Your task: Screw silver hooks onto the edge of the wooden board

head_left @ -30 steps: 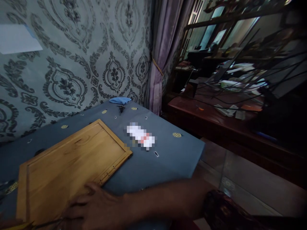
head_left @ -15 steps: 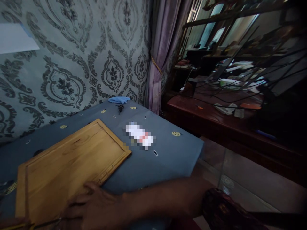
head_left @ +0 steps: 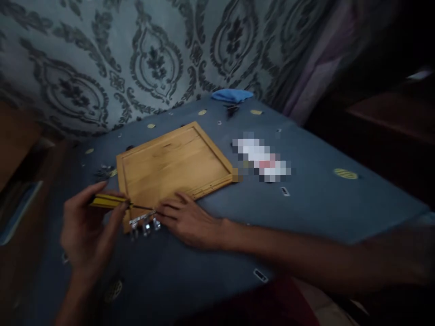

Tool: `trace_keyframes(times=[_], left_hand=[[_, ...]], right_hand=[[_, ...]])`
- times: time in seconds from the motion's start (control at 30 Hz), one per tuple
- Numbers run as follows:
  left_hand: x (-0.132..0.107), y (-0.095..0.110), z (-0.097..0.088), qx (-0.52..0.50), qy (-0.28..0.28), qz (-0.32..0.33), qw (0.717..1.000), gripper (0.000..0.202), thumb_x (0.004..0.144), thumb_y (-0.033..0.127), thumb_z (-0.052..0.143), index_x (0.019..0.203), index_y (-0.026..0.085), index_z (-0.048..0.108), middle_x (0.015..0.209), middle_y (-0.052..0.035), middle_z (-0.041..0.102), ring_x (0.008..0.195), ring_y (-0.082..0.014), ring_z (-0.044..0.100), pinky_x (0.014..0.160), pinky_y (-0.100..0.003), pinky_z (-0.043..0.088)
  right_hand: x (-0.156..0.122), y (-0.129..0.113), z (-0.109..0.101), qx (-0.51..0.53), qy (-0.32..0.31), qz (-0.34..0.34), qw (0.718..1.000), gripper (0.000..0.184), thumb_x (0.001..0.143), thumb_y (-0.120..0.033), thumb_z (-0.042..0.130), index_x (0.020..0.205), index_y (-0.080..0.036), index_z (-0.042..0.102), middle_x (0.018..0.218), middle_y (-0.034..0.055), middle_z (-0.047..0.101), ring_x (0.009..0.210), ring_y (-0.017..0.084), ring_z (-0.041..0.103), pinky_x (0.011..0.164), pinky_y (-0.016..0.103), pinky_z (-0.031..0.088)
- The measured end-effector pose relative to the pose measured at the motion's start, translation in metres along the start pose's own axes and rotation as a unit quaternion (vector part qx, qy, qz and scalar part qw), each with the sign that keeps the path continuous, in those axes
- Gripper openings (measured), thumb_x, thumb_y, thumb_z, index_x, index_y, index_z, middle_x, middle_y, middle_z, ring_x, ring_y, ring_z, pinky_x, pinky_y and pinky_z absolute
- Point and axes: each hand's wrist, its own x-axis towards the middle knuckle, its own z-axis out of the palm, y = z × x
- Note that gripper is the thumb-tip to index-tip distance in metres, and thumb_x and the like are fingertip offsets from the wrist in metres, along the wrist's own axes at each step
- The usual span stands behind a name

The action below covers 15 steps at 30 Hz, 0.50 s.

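Note:
My left hand [head_left: 86, 226] grips a yellow-handled screwdriver [head_left: 108, 200], its thin shaft pointing right toward small shiny metal fittings [head_left: 144, 224] at the near edge of a wooden tray-like board [head_left: 173, 163]. My right hand [head_left: 185, 219] rests on the blue cloth at that edge, fingers bent and pinched by the fittings and the screwdriver tip. What its fingers hold is too blurred to name.
A blue-grey tablecloth [head_left: 306, 199] covers the table. A blurred white and red packet [head_left: 261, 160] lies right of the board. A blue cloth [head_left: 232, 95] and small dark keys [head_left: 231, 108] sit by the patterned wall. The table's right edge drops off to dark furniture.
The view has swung left and down. My left hand with the screwdriver has come into sight. My right hand stays at the board's near edge.

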Motion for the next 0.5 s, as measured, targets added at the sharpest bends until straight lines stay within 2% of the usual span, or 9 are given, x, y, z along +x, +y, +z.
trace_keyframes(times=[0.07,0.17,0.3,0.5], left_hand=[[-0.0008,-0.0001,0.0028,-0.005,-0.015,0.006,1.000,0.048,0.080,0.019,0.087,0.123,0.024,0.067,0.097,0.0001,0.072,0.085,-0.0167,0.076,0.075,-0.029,0.065],[-0.0014,0.0028,0.0057,-0.018,-0.043,-0.008,0.999,0.045,0.086,0.016,0.081,0.127,0.027,0.066,0.097,0.0003,0.072,0.088,-0.0160,0.075,0.076,-0.028,0.064],[-0.0024,0.0038,0.0052,-0.026,-0.050,-0.016,0.998,0.047,0.086,0.013,0.080,0.127,0.028,0.064,0.099,-0.0001,0.071,0.089,-0.0169,0.074,0.075,-0.029,0.063],[-0.0041,0.0003,0.0036,-0.017,-0.061,-0.026,0.998,0.046,0.086,0.014,0.080,0.127,0.026,0.063,0.100,-0.0020,0.070,0.091,-0.0184,0.073,0.078,-0.031,0.062]], right_hand=[[0.0001,-0.0006,0.0000,0.011,0.004,0.002,1.000,0.039,0.104,-0.016,0.054,0.143,-0.011,0.058,0.144,0.0145,0.065,0.138,0.028,0.053,0.117,0.058,0.037],[-0.0005,-0.0027,-0.0029,0.021,0.013,0.006,1.000,0.040,0.103,-0.015,0.055,0.143,-0.013,0.059,0.143,0.0154,0.066,0.139,0.029,0.054,0.117,0.060,0.037],[-0.0001,-0.0037,-0.0025,0.026,0.017,0.015,0.999,0.040,0.104,-0.015,0.054,0.143,-0.018,0.061,0.145,0.0136,0.065,0.139,0.028,0.053,0.119,0.058,0.036],[0.0010,-0.0041,-0.0035,0.028,0.010,0.010,1.000,0.041,0.103,-0.014,0.054,0.144,-0.013,0.059,0.145,0.0150,0.065,0.140,0.030,0.053,0.117,0.061,0.038]])
